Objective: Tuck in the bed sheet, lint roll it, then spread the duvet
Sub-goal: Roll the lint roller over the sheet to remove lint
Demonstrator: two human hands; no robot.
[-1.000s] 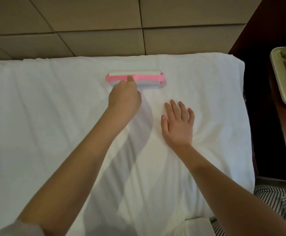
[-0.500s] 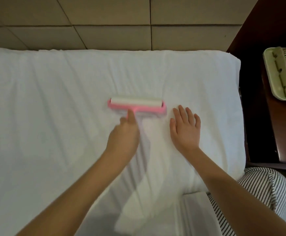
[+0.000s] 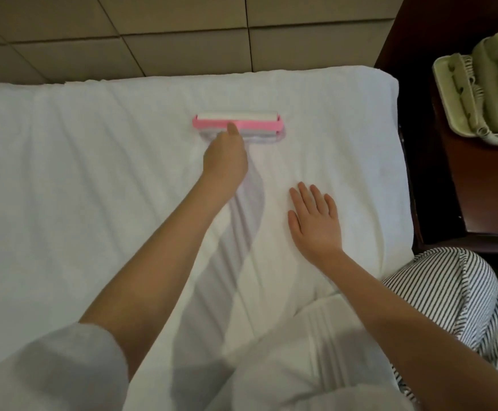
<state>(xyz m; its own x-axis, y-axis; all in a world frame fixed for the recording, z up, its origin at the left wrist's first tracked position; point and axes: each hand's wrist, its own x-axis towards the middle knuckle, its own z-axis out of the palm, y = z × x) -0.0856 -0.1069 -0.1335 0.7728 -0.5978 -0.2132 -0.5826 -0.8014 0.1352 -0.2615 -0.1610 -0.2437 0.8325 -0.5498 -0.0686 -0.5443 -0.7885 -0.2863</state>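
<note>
Near the far edge of the white bed sheet [image 3: 99, 179], the lint roller [image 3: 256, 125] lies with its white roll flat on the cloth and its pink frame on the side nearer the person. Just behind the lint roller, the left hand [image 3: 225, 163] is curled round the handle, which the hand hides. One finger reaches forward and touches the middle of the pink frame. The left forearm runs back from the lint roller toward the lower left, where a white sleeve [image 3: 49, 375] covers the upper arm.

Nearer than the lint roller and to its right, the right hand [image 3: 316, 223] lies palm down on the sheet. Its fingers are straight and slightly spread, and they hold nothing. It is apart from both the roller and the left hand. Long creases run across the sheet from around the lint roller toward the near left.

Beyond the lint roller, past the sheet's far edge, stand tan panels [image 3: 182, 34]. Well to the right of the lint roller, past the sheet's side edge, a dark wooden nightstand [image 3: 479, 188] carries a pale green telephone [image 3: 490, 84] with a coiled cord.

Much nearer than the lint roller, at the lower right, a black-and-white striped cloth [image 3: 449, 292] bunches against the bed. Beside it a white cloth with stitched ridges [image 3: 316, 351] lies over the sheet. I cannot tell whether either one is the duvet.
</note>
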